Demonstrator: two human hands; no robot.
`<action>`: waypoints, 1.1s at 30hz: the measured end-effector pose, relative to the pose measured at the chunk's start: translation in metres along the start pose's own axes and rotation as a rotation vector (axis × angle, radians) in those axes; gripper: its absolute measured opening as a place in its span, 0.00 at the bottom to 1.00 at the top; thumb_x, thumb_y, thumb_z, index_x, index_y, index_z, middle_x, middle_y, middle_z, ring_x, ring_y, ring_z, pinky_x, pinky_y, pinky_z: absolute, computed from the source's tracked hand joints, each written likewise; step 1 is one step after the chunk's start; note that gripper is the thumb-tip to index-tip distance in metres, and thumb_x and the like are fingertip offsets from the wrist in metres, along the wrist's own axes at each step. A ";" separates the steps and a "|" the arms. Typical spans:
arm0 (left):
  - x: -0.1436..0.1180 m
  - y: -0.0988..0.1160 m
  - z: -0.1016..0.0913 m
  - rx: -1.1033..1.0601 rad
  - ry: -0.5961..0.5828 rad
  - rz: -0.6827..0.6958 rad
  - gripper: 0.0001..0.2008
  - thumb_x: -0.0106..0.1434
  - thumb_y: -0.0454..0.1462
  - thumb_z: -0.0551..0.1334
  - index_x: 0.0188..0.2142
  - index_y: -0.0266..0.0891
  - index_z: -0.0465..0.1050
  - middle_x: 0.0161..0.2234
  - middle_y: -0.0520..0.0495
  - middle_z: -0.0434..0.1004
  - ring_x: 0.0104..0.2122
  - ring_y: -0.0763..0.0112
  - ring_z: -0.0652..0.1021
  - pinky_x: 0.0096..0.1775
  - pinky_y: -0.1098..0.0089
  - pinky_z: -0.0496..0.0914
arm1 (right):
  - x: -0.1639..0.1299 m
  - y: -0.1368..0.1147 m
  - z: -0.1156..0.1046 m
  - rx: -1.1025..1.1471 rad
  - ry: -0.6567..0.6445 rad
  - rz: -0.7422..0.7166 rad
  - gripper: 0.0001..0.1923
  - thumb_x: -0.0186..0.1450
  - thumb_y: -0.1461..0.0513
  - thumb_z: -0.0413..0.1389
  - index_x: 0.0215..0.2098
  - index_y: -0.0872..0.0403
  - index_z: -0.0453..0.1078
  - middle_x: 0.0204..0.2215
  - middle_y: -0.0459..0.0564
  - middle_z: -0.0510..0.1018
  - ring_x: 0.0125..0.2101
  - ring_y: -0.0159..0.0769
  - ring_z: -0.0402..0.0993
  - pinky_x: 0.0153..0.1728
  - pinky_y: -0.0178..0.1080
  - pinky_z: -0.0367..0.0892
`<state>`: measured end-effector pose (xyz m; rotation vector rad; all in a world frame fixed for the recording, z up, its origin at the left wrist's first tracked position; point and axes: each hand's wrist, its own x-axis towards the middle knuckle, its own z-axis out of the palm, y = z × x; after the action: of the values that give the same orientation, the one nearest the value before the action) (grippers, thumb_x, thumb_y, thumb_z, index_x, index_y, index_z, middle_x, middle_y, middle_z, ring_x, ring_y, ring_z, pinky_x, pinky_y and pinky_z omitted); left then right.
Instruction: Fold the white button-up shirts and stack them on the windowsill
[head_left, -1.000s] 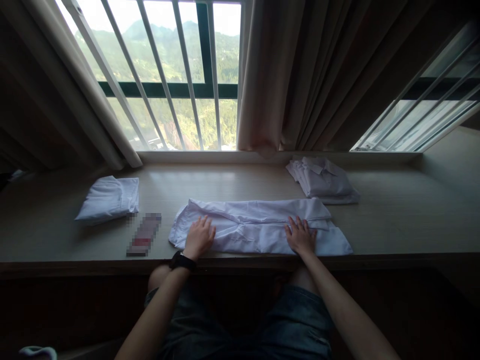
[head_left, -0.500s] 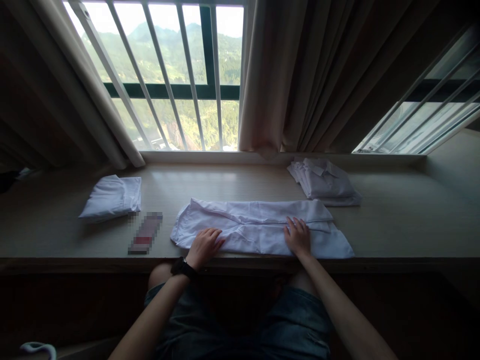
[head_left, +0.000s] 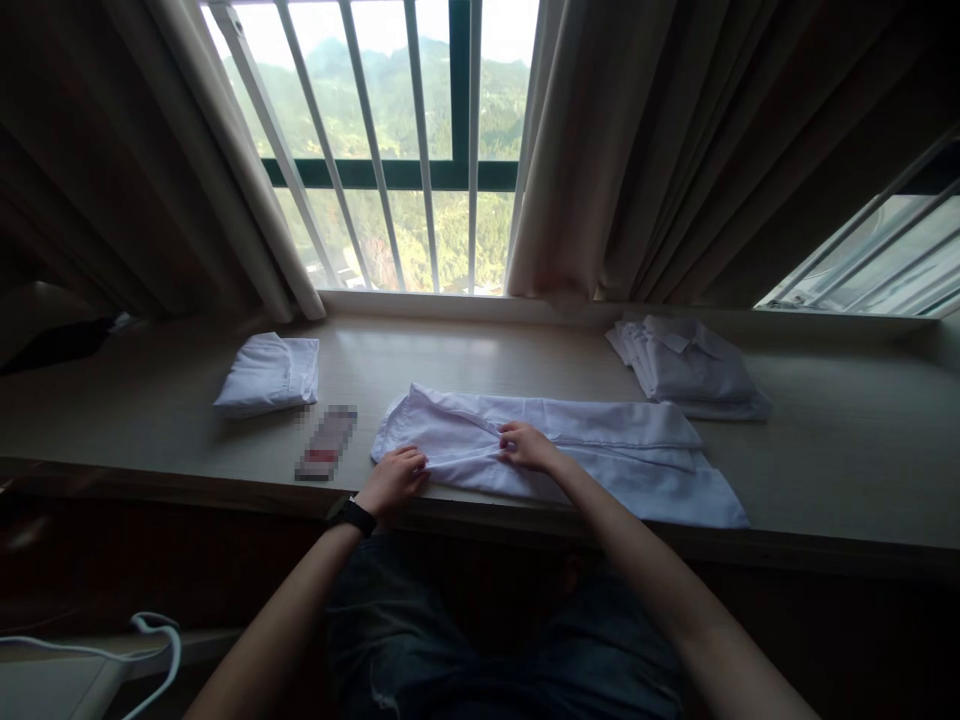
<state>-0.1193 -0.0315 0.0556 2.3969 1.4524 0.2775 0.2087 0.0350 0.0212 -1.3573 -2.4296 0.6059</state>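
Observation:
A white garment (head_left: 622,425), folded into a long strip, lies along the front of the desk; whether it is a shirt or a coat I cannot tell. Near its left end, my left hand (head_left: 391,478) is closed on the front edge of the cloth, a dark watch on the wrist. My right hand (head_left: 527,446) reaches across to the left half of the strip and pinches the fabric at the inner fold line. Small creases run through the cloth between both hands. The right end of the garment lies flat, untouched.
A folded white bundle (head_left: 270,375) and a pixelated flat object (head_left: 326,443) lie to the left. More folded white clothing (head_left: 686,365) sits at the back right. Behind the desk (head_left: 847,470) are curtains (head_left: 637,150) and a barred window. A white cable (head_left: 176,650) hangs lower left.
My right hand has moved left along the garment, from lying spread on its right part to pinching cloth near the middle. My left hand has shifted toward the left end. The view has turned slightly left.

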 end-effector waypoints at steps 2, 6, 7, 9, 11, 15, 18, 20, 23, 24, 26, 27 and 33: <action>-0.002 -0.003 0.000 0.000 0.032 0.024 0.11 0.70 0.41 0.54 0.37 0.42 0.73 0.41 0.43 0.77 0.47 0.60 0.75 0.49 0.63 0.67 | 0.002 0.002 -0.003 0.017 0.000 0.018 0.04 0.59 0.62 0.66 0.33 0.51 0.77 0.49 0.51 0.77 0.46 0.40 0.76 0.49 0.38 0.69; -0.002 -0.009 0.002 -0.027 0.062 -0.038 0.17 0.72 0.46 0.49 0.36 0.42 0.71 0.34 0.46 0.75 0.36 0.64 0.75 0.41 0.66 0.67 | 0.003 -0.001 -0.003 -0.028 0.056 0.119 0.05 0.65 0.59 0.62 0.38 0.51 0.75 0.40 0.49 0.78 0.40 0.37 0.75 0.43 0.35 0.67; -0.001 -0.011 0.002 -0.033 0.064 -0.068 0.17 0.72 0.47 0.50 0.35 0.42 0.71 0.33 0.46 0.74 0.35 0.64 0.74 0.40 0.67 0.67 | 0.003 -0.002 -0.002 -0.050 0.069 0.143 0.06 0.65 0.58 0.61 0.39 0.51 0.75 0.40 0.49 0.78 0.40 0.37 0.75 0.43 0.35 0.67; 0.002 -0.016 0.003 -0.041 0.051 -0.107 0.17 0.71 0.47 0.52 0.32 0.41 0.71 0.32 0.47 0.74 0.35 0.65 0.74 0.40 0.68 0.67 | 0.001 -0.003 0.002 -0.084 0.088 0.166 0.09 0.65 0.56 0.62 0.41 0.50 0.74 0.41 0.50 0.78 0.41 0.39 0.75 0.43 0.36 0.66; 0.005 -0.020 0.003 -0.034 0.010 -0.125 0.17 0.70 0.47 0.54 0.29 0.41 0.71 0.32 0.46 0.74 0.36 0.65 0.74 0.41 0.68 0.66 | -0.001 -0.002 0.006 -0.085 0.105 0.161 0.13 0.64 0.52 0.62 0.43 0.50 0.74 0.44 0.51 0.78 0.43 0.40 0.74 0.46 0.38 0.66; 0.008 -0.025 0.003 0.025 -0.030 -0.219 0.17 0.69 0.47 0.55 0.30 0.41 0.73 0.30 0.46 0.76 0.36 0.64 0.75 0.39 0.69 0.66 | -0.003 0.008 0.009 0.010 0.103 0.115 0.14 0.65 0.52 0.60 0.43 0.51 0.76 0.45 0.51 0.78 0.45 0.39 0.75 0.50 0.38 0.66; 0.007 -0.024 0.003 0.058 0.008 -0.275 0.12 0.69 0.45 0.56 0.38 0.42 0.76 0.32 0.45 0.76 0.36 0.63 0.76 0.39 0.68 0.66 | -0.001 0.015 0.007 0.074 0.076 0.135 0.09 0.62 0.57 0.64 0.40 0.51 0.77 0.44 0.50 0.79 0.43 0.38 0.76 0.47 0.37 0.68; 0.004 -0.020 0.003 0.084 0.033 -0.306 0.11 0.68 0.43 0.57 0.41 0.42 0.76 0.33 0.43 0.76 0.37 0.61 0.76 0.41 0.66 0.66 | 0.000 0.015 0.007 0.092 0.093 0.180 0.08 0.60 0.60 0.65 0.38 0.52 0.77 0.41 0.50 0.80 0.41 0.38 0.76 0.45 0.37 0.69; -0.001 -0.010 0.003 0.191 0.066 -0.359 0.11 0.67 0.40 0.56 0.41 0.41 0.76 0.36 0.40 0.76 0.42 0.55 0.76 0.45 0.59 0.66 | -0.001 0.008 0.010 0.077 0.232 0.155 0.07 0.63 0.59 0.63 0.39 0.51 0.76 0.42 0.50 0.79 0.43 0.39 0.75 0.47 0.39 0.68; -0.001 -0.005 0.004 0.241 0.087 -0.376 0.11 0.67 0.37 0.55 0.42 0.41 0.76 0.38 0.39 0.76 0.44 0.53 0.75 0.47 0.56 0.65 | -0.002 0.005 0.013 0.047 0.282 0.134 0.08 0.63 0.58 0.62 0.41 0.50 0.76 0.44 0.51 0.78 0.46 0.41 0.73 0.50 0.41 0.67; 0.002 0.008 0.007 0.309 0.126 -0.373 0.15 0.65 0.32 0.53 0.46 0.40 0.75 0.44 0.37 0.76 0.48 0.51 0.73 0.51 0.52 0.63 | -0.006 -0.001 0.020 -0.044 0.338 0.108 0.13 0.63 0.56 0.63 0.46 0.48 0.76 0.50 0.52 0.76 0.51 0.44 0.70 0.54 0.45 0.65; 0.007 0.017 0.010 0.306 0.138 -0.344 0.17 0.64 0.30 0.53 0.48 0.40 0.74 0.46 0.36 0.75 0.49 0.51 0.73 0.52 0.52 0.62 | -0.009 -0.003 0.023 -0.088 0.348 0.109 0.17 0.63 0.55 0.63 0.49 0.48 0.75 0.52 0.53 0.74 0.53 0.46 0.68 0.56 0.47 0.64; 0.064 0.081 0.049 0.031 0.183 -0.048 0.23 0.69 0.42 0.55 0.62 0.41 0.65 0.51 0.38 0.73 0.49 0.56 0.73 0.51 0.60 0.65 | -0.040 0.009 0.025 -0.144 0.502 0.157 0.21 0.68 0.52 0.56 0.57 0.50 0.70 0.55 0.56 0.72 0.58 0.47 0.64 0.61 0.49 0.60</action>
<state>-0.0065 -0.0182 0.0403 2.4109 1.6011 0.4767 0.2248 -0.0001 -0.0065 -1.5451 -2.0033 0.0986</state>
